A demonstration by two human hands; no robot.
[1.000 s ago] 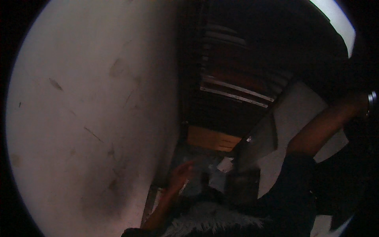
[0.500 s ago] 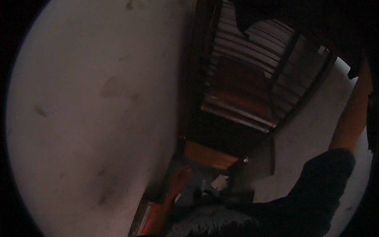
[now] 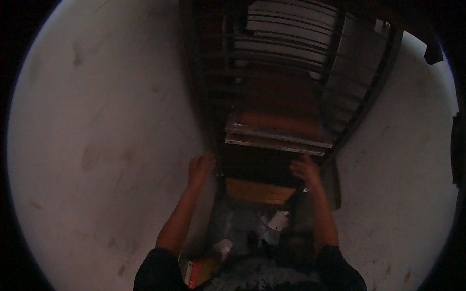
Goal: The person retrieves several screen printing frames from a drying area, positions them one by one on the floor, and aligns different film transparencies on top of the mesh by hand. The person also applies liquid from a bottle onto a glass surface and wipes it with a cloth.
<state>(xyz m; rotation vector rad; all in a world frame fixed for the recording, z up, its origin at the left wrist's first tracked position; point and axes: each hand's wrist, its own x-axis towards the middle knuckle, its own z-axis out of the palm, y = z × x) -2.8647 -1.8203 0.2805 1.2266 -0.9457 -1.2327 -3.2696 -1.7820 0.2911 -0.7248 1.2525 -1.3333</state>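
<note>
Boards (image 3: 279,119), reddish-brown with pale front edges, lie stacked flat in a dark slatted rack (image 3: 378,72), reaching most of the way across from its left edge to its right. My right grip (image 3: 306,170) is at the rack's front right corner, just below the stack's front edge in view; its fingers stand apart, and I cannot tell whether they touch anything. My left grip (image 3: 200,169) is beside the front left corner, fingers partly curled; light is poor, and I cannot tell whether they close on the frame. Beneath the stack, beyond a dark gap, is an orange-brown panel (image 3: 259,191). Nearer me, a white piece (image 3: 278,221) lies on the grey floor (image 3: 242,220). Pale walls (image 3: 107,145) flank the rack.
</note>
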